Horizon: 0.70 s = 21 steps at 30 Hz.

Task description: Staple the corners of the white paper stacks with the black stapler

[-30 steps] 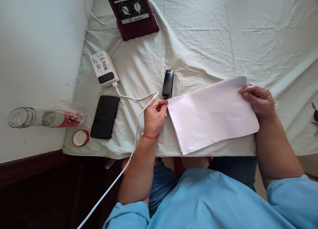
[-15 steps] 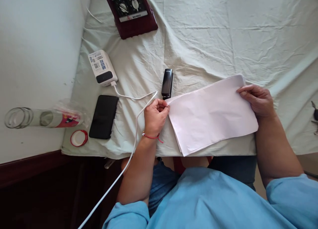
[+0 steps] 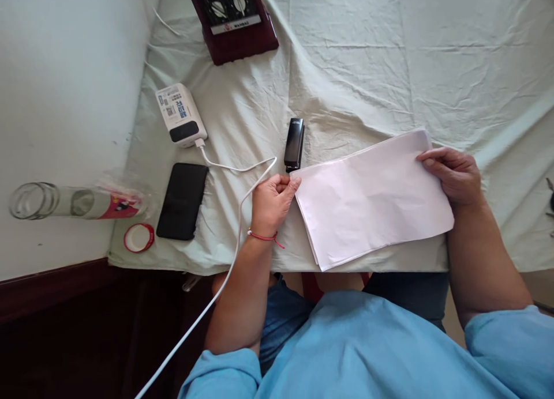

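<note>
A stack of white paper sheets (image 3: 372, 197) lies on the cloth-covered table (image 3: 389, 70), slanting up to the right. My left hand (image 3: 272, 202) pinches the stack's upper left corner with curled fingers. My right hand (image 3: 452, 174) grips the upper right corner, thumb on top. A black stapler (image 3: 294, 144) lies just beyond my left hand, touching neither hand.
A black phone (image 3: 182, 200) and a white power bank (image 3: 180, 115) with a white cable (image 3: 236, 226) lie at the left. A red lid (image 3: 139, 238) sits at the table corner. A dark red appliance (image 3: 231, 18) stands at the back. A glass bottle (image 3: 73, 203) sits left.
My left fingers shifted slightly on the paper's corner, and the stack barely moved. My right hand stays in place.
</note>
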Tool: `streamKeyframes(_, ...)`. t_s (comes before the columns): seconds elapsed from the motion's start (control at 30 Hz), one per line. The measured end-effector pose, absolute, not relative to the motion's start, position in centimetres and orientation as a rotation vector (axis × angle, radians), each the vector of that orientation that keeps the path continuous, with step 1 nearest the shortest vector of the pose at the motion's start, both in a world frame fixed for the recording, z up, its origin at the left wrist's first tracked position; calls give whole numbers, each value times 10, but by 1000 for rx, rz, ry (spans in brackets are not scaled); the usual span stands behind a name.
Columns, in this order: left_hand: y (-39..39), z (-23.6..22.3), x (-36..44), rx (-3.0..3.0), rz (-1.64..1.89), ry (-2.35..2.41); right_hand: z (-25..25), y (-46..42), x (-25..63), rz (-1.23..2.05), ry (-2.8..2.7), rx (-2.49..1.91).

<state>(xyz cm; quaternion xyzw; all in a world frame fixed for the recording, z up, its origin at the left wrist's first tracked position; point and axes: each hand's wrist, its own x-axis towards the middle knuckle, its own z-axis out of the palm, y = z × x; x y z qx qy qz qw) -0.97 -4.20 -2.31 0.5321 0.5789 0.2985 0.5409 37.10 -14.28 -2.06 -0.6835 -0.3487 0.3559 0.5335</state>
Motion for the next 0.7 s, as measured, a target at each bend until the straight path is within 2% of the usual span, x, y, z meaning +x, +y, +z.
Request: streamKeyframes(0.7, -42, -22, -14, 1180, 709, 1269, -21, -143, 371, 831, -847, -1653)
